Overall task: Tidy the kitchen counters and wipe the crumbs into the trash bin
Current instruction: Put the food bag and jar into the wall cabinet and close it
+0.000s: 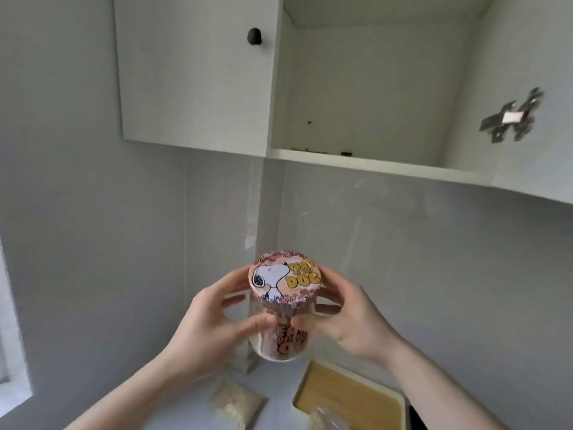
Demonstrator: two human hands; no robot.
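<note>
A clear glass jar (280, 339) with a pink cartoon-dog lid (283, 279) is held up in the air in front of the wall, above the counter. My left hand (214, 330) grips the jar's left side, thumb across the front. My right hand (350, 318) grips its right side just under the lid, thumb meeting the left thumb. The jar tilts slightly, its lid facing me. Printed lettering covers the glass, so its contents are unclear.
An open wall cupboard (356, 159) hangs above, its lower shelf nearly bare, its open door (511, 119) to the right. A closed door with a black knob (255, 36) sits left of it. On the counter below lie a clear bag of grains (237, 401) and a wooden-topped tray (350, 395).
</note>
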